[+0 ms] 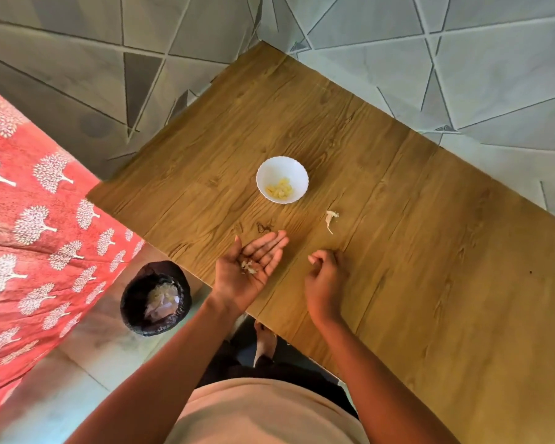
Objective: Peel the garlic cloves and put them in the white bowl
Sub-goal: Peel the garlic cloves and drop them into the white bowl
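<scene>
Several papery peels (248, 266), scalloped white bowl (282, 179)

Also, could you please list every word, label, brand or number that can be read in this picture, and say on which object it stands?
No readable text appears anywhere in this view.
The white bowl is plain, with no mark or brand.
The wooden table shows only grain and a small dark scribble, which does not read as letters.
The red cloth carries a tree pattern, not words.
The black bin shows no label.
</scene>
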`<state>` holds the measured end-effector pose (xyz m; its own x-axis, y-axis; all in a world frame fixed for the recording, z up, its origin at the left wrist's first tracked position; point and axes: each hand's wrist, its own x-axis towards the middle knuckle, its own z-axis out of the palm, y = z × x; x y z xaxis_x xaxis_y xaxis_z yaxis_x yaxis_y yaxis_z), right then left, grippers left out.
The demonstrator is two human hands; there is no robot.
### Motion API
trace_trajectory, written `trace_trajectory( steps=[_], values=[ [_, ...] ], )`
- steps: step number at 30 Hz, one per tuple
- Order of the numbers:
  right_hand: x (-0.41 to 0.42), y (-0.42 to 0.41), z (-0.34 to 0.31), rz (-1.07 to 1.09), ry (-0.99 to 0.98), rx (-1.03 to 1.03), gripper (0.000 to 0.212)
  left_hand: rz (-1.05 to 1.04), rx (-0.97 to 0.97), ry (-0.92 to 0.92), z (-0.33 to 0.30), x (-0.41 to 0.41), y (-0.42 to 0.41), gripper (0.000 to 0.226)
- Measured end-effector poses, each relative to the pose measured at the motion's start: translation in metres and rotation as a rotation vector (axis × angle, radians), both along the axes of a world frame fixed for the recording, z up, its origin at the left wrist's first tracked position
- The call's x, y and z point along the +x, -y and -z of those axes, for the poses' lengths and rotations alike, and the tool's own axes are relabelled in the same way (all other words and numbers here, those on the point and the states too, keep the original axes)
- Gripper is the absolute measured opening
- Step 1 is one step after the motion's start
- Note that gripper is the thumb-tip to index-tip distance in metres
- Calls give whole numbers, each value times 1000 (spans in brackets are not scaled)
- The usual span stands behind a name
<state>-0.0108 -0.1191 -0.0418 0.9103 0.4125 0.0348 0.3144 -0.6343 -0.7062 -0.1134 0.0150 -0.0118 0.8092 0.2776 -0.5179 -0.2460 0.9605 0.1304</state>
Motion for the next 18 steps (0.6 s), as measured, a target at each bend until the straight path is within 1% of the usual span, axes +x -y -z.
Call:
trace_trajectory(
  steps=[2, 4, 7, 10, 14, 17, 18],
  values=[
    [-14, -16, -10, -83, -45, 121, 26, -42, 1, 24, 0, -8, -3, 73],
    [-32, -32, -22, -176, -52, 221, 26, -131, -8, 63, -1, -22, -8, 72],
    [-61, -57, -35, -363, -59, 295, 15, -278, -32, 87, -4, -54, -21, 69],
    [-100, -88, -37, -507, -130, 292, 6, -391, -14, 57, 0, -95, -41, 67],
    [-155, -133, -27, -607, -238, 220, 10, -477, -3, -12, 17, -148, -72, 67],
    [-194, -170, -9, -677, -294, 171, 13, -524, -21, -35, 48, -185, -99, 69],
    [-208, -185, 7, -703, -310, 152, 13, -550, -31, -42, 64, -199, -110, 69]
  ],
)
